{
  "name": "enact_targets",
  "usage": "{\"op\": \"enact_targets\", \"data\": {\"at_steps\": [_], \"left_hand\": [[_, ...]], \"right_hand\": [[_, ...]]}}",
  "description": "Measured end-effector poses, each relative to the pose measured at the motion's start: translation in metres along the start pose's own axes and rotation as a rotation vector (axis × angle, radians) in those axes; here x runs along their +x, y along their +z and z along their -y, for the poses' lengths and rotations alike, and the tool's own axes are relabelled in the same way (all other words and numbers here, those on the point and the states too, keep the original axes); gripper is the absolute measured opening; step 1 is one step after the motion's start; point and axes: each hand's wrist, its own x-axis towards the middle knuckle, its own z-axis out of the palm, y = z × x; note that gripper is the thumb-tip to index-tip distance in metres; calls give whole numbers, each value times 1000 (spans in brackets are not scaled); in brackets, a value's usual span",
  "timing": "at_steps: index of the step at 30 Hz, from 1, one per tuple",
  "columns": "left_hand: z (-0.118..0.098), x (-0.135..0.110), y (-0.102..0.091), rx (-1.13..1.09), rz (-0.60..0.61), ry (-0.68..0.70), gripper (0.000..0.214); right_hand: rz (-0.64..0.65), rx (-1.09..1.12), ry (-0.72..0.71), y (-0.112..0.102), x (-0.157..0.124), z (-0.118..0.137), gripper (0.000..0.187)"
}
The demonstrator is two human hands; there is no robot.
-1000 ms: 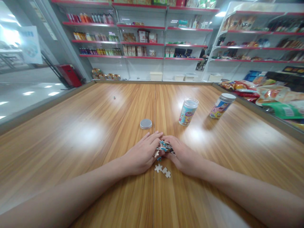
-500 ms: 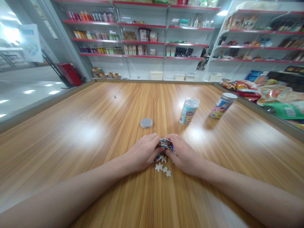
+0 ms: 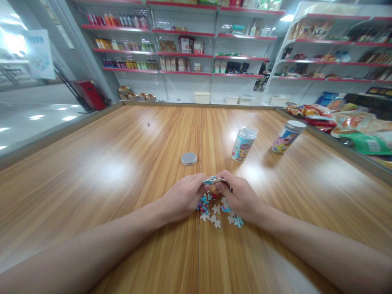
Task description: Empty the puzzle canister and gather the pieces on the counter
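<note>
Shelves, from my head view: red-edged shelves (image 3: 183, 55) run along the far wall, carrying rows of bottles, boxes and bags (most labels are too small to read).
Worktop: wood-grained worktop (image 3: 263, 261), a dark raised edge around its far side, with ceiling light glaring off it in patches.
Left hand: my left hand (image 3: 185, 196) is curled, its thumb and fingers gripping one side of a small bunch of jigsaw pieces (image 3: 212, 180).
Right hand: my right hand (image 3: 240, 194) grips the other side of that same bunch, so it sits between my two hands, just above the worktop.
Loose pieces: scattered pieces (image 3: 216, 209) lie below and between my hands, some plain side up, others blue or multicoloured (a few are partly covered by my fingers).
Lid: silver lid (image 3: 189, 158), flat on the worktop beyond my left hand.
Cans: light-blue can (image 3: 241, 147) with a clear rim stands beyond my right hand; farther right stands a capped can (image 3: 284, 139), the two apart.
Right edge: packaged goods (image 3: 324, 118) are heaped just past the worktop's border.
</note>
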Motion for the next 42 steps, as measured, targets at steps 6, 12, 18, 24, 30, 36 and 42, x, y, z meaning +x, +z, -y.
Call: {"op": "enact_targets", "data": {"at_steps": [6,12,18,24,30,36,42], "left_hand": [[1,1,-2,-44,-108,52,27],[0,0,-2,-34,-176,93,28],[-2,1,-4,-99,-144,91,20],[1,0,-5,-106,-183,80,17],[0,-4,-14,-33,-16,44,60],[-6,-7,-10,173,267,113,127],[-7,-4,-7,163,318,28,94]], "right_hand": [[-85,-22,-13,-3,0,0,35],[-109,-26,-39,-6,1,4,31],[-123,-48,-142,-6,2,6,19],[-51,-44,-253,-17,3,3,25],[416,-163,-345,-56,5,-18,86],[490,-308,-326,-45,-2,-19,136],[383,-419,-215,-23,-4,-8,104]]}}
